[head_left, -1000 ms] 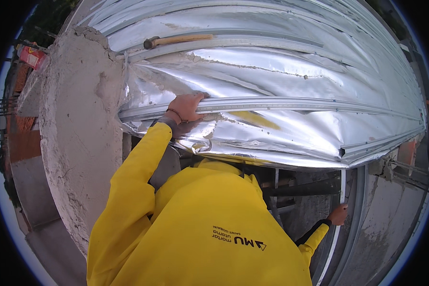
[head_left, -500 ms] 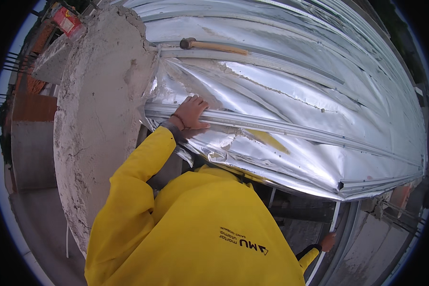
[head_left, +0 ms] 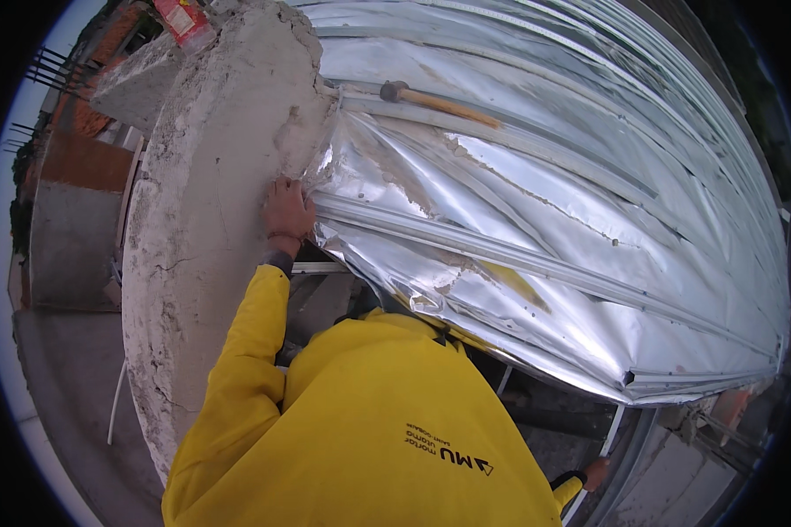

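My left hand (head_left: 288,209) presses against the inner edge of a rough grey concrete wall (head_left: 202,202), its fingers bent together over that edge. Beside it ends a ribbed metal batten (head_left: 466,239), which runs rightward across a roof covered in shiny silver foil (head_left: 395,167). Low on the right, my right hand (head_left: 596,474) is closed around a slim pale metal bar (head_left: 613,430) just below the foil's edge; part of its fingers is hidden. A hammer (head_left: 444,105) with a wooden handle lies along another batten higher up, apart from both hands.
A red container (head_left: 185,25) stands on top of the wall at the upper left. Below the foil's edge is a dark gap (head_left: 536,404) with bars in it. More metal battens (head_left: 545,75) cross the far roof. A grey lower surface (head_left: 70,378) lies beyond the wall.
My left hand has moved left, off the metal batten and onto the wall's edge. My right hand stays on the pale bar. The view has shifted, so the roof sits farther right and lower.
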`<state>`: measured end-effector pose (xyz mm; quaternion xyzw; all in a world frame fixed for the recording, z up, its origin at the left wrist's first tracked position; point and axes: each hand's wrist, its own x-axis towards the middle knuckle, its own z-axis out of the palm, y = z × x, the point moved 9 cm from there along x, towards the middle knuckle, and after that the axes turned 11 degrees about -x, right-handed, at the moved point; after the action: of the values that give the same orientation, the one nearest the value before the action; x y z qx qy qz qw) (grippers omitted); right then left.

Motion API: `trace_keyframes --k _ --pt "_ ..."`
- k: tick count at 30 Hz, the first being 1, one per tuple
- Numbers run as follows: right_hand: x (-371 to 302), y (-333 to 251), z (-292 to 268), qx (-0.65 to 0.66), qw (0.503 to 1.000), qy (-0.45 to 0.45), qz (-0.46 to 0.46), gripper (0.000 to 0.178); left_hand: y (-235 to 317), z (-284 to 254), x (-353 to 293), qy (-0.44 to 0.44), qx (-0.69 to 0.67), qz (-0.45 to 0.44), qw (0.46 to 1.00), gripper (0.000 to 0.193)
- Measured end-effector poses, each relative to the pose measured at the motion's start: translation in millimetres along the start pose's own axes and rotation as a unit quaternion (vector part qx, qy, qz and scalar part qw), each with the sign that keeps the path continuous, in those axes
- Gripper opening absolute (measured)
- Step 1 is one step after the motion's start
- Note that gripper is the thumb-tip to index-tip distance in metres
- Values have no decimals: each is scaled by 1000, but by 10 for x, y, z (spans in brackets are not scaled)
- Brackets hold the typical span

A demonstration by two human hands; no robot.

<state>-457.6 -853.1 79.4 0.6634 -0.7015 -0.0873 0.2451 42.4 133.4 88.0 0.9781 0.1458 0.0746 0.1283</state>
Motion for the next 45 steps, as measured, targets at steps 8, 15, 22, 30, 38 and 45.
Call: trace_keyframes --k 8,15,22,30,38,45 --pt "-39 -16 23 -18 1000 -4 1 71 -121 397 -52 -7 -94 39 995 27" --pt "-65 -21 -36 11 1000 9 -3 68 -162 620 459 -48 -71 -37 996 83" --pt "-66 -1 -13 -8 1000 5 8 64 -86 1015 699 -89 63 -219 969 109" --pt "102 29 107 31 999 30 -11 66 84 1044 1144 -65 7 -13 998 101" --pt "51 -297 -93 -48 905 403 -124 52 -123 1003 835 -74 36 -38 996 96" --pt "9 -283 66 1 899 417 -135 53 -352 740 640 -61 96 -77 990 101"
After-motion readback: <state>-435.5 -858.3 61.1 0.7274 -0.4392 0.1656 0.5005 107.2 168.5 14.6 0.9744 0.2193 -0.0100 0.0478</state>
